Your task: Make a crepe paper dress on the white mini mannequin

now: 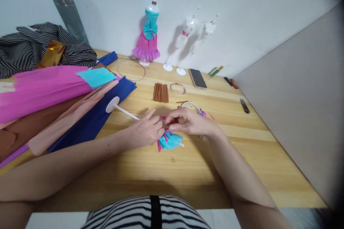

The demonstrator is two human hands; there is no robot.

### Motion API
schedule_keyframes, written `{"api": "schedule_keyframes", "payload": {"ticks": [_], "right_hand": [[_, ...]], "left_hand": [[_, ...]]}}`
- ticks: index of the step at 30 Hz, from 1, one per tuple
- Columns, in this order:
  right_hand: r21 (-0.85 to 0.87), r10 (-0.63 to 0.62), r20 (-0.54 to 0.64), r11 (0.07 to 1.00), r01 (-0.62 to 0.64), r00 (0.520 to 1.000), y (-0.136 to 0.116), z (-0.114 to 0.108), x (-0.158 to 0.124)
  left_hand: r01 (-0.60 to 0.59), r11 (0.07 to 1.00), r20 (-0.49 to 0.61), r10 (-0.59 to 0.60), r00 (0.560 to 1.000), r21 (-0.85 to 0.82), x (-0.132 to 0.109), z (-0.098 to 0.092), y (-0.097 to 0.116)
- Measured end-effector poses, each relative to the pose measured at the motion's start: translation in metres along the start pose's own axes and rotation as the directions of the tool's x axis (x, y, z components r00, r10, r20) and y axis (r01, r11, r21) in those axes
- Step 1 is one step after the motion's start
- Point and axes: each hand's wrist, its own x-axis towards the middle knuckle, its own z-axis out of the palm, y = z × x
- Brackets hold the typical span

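Note:
A small doll form lies on its side on the wooden table, dressed in a turquoise and pink crepe paper skirt. Its white stand sticks out to the left. My left hand is closed on the form's upper part, fingers pinched at a pink strip. My right hand meets it from the right, thumb and fingers pinching the same pink piece just above the skirt. What lies under the fingertips is hidden.
Rolls of crepe paper in pink, brown, peach and blue fan out at left. A dressed mannequin and bare white ones stand by the wall. A pleated brown piece, tape ring, phone and clippers lie beyond my hands.

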Motion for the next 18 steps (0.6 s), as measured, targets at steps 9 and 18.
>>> {"api": "schedule_keyframes", "payload": {"ticks": [9, 18], "right_hand": [[-0.484, 0.027, 0.053, 0.875, 0.003, 0.998, -0.034, 0.005, -0.012], [-0.438, 0.116, 0.025, 0.894, -0.094, 0.993, -0.013, -0.007, -0.010]], "left_hand": [[-0.015, 1.000, 0.001, 0.015, 1.000, -0.011, -0.001, 0.003, 0.000], [-0.028, 0.999, 0.012, 0.027, 1.000, 0.047, 0.002, -0.004, -0.001]]}}
